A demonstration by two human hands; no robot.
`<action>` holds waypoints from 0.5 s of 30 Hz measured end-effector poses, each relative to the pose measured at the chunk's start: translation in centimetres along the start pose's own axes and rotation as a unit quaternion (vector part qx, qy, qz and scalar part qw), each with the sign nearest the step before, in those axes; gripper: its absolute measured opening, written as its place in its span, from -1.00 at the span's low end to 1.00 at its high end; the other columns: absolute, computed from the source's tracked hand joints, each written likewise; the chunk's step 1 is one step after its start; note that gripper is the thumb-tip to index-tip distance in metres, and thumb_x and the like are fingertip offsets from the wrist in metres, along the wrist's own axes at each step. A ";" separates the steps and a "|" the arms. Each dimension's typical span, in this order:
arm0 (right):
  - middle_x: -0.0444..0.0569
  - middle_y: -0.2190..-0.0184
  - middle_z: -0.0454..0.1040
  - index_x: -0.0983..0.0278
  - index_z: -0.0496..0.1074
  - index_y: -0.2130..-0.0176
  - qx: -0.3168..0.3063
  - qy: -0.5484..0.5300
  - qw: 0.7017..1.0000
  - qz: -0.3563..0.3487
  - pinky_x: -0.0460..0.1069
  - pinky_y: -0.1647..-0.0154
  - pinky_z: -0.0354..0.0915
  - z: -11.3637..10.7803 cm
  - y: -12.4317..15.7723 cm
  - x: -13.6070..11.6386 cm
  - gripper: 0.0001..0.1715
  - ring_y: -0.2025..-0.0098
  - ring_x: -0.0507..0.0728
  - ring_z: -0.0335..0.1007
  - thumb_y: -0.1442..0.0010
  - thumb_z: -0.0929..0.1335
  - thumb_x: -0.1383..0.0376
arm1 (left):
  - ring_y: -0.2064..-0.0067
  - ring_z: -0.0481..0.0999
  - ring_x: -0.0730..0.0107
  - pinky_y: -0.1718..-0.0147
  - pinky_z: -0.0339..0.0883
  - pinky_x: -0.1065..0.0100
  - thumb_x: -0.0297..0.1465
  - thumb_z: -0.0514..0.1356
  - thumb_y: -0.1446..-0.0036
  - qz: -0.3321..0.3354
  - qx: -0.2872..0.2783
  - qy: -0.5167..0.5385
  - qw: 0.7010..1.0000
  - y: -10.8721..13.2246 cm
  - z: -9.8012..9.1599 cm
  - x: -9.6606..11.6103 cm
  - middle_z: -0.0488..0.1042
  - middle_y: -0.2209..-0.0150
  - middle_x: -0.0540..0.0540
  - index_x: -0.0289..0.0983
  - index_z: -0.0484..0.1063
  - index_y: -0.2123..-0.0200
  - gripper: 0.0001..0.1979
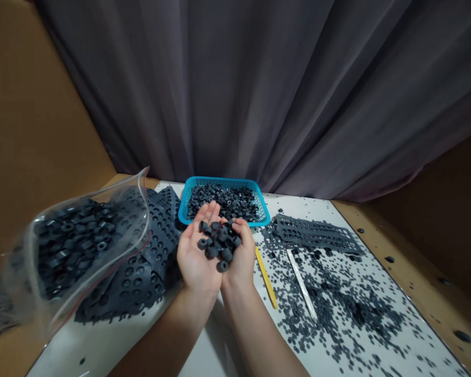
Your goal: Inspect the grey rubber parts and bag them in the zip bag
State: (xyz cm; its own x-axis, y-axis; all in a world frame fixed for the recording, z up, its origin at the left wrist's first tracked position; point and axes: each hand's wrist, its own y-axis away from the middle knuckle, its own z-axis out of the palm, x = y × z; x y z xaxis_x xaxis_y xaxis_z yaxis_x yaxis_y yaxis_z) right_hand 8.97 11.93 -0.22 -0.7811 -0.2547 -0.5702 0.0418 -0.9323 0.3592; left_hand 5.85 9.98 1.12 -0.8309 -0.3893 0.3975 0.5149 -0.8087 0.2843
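Observation:
My left hand [194, 262] and my right hand [241, 264] are cupped side by side, palms up. Together they hold a heap of small black rubber bushings [219, 242], some with a round hole showing in the end. Just beyond my fingertips stands a blue plastic basket [264, 209] with many similar black pieces in it. To the left is a clear zip bag [30, 262], its mouth spread toward me and the basket, with more black bushings [76, 230] inside.
Black rubber sheets [141, 280] with round holes or dimples lie beside the bag. On the right are a perforated black strip [317, 233], a yellow stick [266, 277], a white stick [301, 283] and many scattered black bits [337, 298]. A grey curtain [235, 94] hangs behind the table.

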 end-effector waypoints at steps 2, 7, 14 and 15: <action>-0.25 0.57 0.43 0.23 0.23 0.44 -0.010 0.012 1.000 -0.008 -0.06 0.36 0.35 -0.2 -0.1 0.1 -0.85 0.47 0.01 0.42 0.14 0.29 0.32 | -0.09 0.35 0.24 -0.10 0.15 0.22 -0.33 -0.05 -0.12 0.003 -0.007 -0.005 1.000 0.1 0.0 0.0 0.42 -0.02 -0.21 -0.33 0.43 0.19 -0.67; -0.28 0.59 0.40 0.24 0.26 0.47 -0.003 -0.016 1.000 0.001 -0.08 0.31 0.34 -0.2 -0.1 0.1 -0.88 0.47 -0.01 0.39 0.16 0.30 0.33 | -0.10 0.34 0.26 -0.11 0.14 0.25 -0.32 -0.05 -0.11 0.003 -0.020 -0.013 1.000 0.2 -0.3 -0.1 0.43 -0.01 -0.19 -0.32 0.45 0.18 -0.65; -0.23 0.53 0.46 0.28 0.37 0.50 0.004 -0.082 0.997 0.012 -0.07 0.18 0.33 0.0 -0.2 0.0 -0.89 0.38 0.00 0.44 0.20 0.30 0.38 | -0.11 0.33 0.26 -0.11 0.15 0.25 -0.33 -0.05 -0.12 0.014 -0.036 -0.013 0.999 0.1 -0.3 -0.2 0.42 -0.03 -0.19 -0.31 0.45 0.16 -0.65; -0.22 0.52 0.48 0.28 0.37 0.51 0.001 -0.089 0.996 0.013 -0.05 0.13 0.33 0.0 -0.2 -0.1 -0.90 0.34 0.02 0.45 0.18 0.29 0.38 | -0.11 0.32 0.26 -0.11 0.15 0.24 -0.33 -0.06 -0.12 0.015 -0.039 -0.011 0.999 0.2 -0.2 -0.2 0.42 -0.03 -0.19 -0.31 0.44 0.15 -0.64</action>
State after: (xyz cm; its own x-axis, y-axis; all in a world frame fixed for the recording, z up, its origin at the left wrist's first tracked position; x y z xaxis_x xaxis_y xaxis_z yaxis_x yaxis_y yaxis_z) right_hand 9.01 12.11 -0.22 -0.8781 -0.2295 -0.4199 0.0631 -0.9253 0.3739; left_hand 6.04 9.81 0.88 -0.8095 -0.4055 0.4246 0.5216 -0.8288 0.2029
